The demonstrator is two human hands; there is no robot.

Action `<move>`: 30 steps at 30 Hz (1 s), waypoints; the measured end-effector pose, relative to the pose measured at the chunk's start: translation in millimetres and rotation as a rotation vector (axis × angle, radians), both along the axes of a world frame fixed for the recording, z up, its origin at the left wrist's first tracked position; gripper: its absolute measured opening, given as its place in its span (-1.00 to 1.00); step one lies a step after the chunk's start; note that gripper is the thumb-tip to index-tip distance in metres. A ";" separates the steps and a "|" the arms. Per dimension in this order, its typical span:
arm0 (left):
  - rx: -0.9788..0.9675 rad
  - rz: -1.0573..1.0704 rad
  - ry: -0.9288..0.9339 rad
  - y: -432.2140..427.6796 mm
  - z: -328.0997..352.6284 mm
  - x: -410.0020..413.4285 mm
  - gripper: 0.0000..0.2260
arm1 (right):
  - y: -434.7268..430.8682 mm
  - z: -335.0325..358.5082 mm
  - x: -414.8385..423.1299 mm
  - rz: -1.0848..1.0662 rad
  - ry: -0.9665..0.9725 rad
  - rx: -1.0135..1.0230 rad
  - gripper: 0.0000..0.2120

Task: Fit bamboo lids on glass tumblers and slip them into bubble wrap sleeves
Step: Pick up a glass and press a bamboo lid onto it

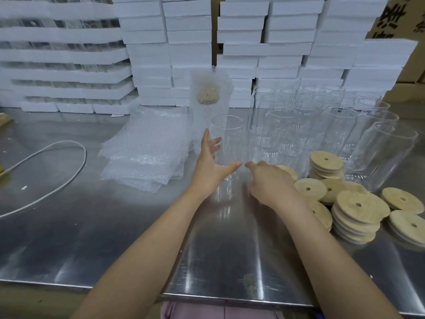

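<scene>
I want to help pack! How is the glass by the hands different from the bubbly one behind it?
The front tumbler is bare; the wrapped tumbler sits in a bubble wrap sleeve. The front tumbler is open-topped; the wrapped tumbler has a bamboo lid. Both seem the same tall shape.

White foam boxes [190, 42] stacked behind steel table [92, 238]; white cord [85, 155] looped left; cardboard carton [395, 17] far right.

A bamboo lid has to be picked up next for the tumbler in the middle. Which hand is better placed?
Right. The right hand sits next to the bamboo lids, which all lie on that side. The left hand is spread against the tumbler and could steady it.
</scene>
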State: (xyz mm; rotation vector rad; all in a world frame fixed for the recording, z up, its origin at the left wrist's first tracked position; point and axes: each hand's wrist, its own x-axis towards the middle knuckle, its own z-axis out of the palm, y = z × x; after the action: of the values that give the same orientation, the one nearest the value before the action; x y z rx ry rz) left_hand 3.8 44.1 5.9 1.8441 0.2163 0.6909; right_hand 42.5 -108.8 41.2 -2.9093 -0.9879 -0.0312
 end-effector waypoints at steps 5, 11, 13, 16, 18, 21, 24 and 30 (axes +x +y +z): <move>0.010 -0.003 0.013 1.6 -2.9 2.7 0.02 | -4.5 -4.9 11.0 -0.107 0.051 0.013 -0.63; 0.013 0.005 0.009 3.1 -4.5 4.2 0.00 | -3.2 -0.7 14.7 -0.095 0.122 0.286 -0.65; -0.006 0.014 -0.003 2.0 -5.7 4.1 -0.05 | -1.1 5.7 13.4 -0.136 0.272 0.645 -0.66; -0.029 0.022 -0.012 0.6 -6.5 3.6 -0.15 | 0.6 15.5 15.7 -0.244 0.598 1.163 -0.68; -0.028 0.023 -0.024 0.2 -5.9 2.5 -0.19 | -1.9 20.2 18.1 -0.297 0.842 1.348 -0.67; -0.016 -0.003 -0.042 -0.6 -4.1 -0.5 -0.19 | -3.6 22.6 17.5 -0.235 1.048 1.580 -0.69; -0.010 -0.048 -0.043 -3.6 -2.3 -3.6 -0.15 | -0.7 24.7 10.7 -0.114 0.754 1.741 -0.77; 0.013 -0.170 -0.018 -15.8 -3.5 -5.7 -0.12 | -2.6 27.2 1.1 0.280 -0.050 1.465 -0.80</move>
State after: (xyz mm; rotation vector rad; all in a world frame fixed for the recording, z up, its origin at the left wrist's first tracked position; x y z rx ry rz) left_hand -1.9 28.3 2.4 1.8438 0.0422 0.5913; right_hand 43.6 -111.4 68.5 -1.4330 -0.7965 -0.5420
